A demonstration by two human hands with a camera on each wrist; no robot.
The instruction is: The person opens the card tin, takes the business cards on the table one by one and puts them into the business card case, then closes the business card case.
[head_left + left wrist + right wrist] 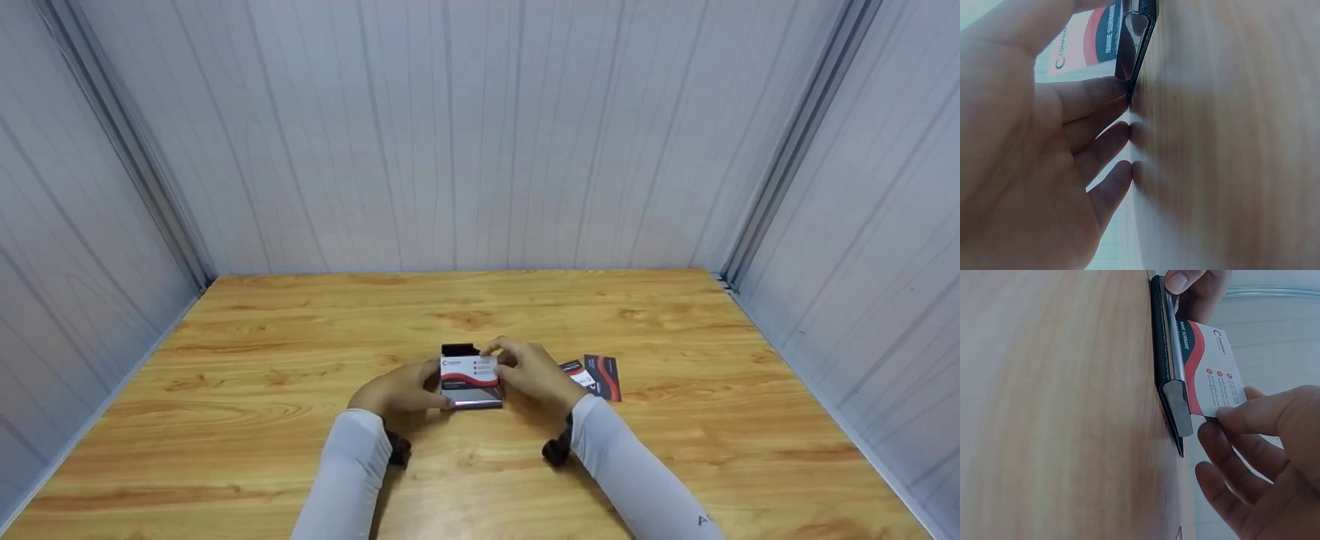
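Observation:
A metal and black business card holder (480, 400) lies on the wooden table with its black flap raised at the back. My left hand (397, 388) grips its left side, thumb on the front corner; in the left wrist view the other fingertips touch the table. A white, red and black business card (469, 367) stands tilted, its lower edge inside the holder. Thumb and fingers of my right hand (534, 371) pinch this card at its right side. The right wrist view shows the card (1216, 368) sticking up out of the metal case (1178, 408).
Right of my right hand, a dark card with a red wave (604, 377) and a white and black card (576, 371) lie on the table (300, 337). Pale panelled walls (480, 135) stand behind the table and at both sides.

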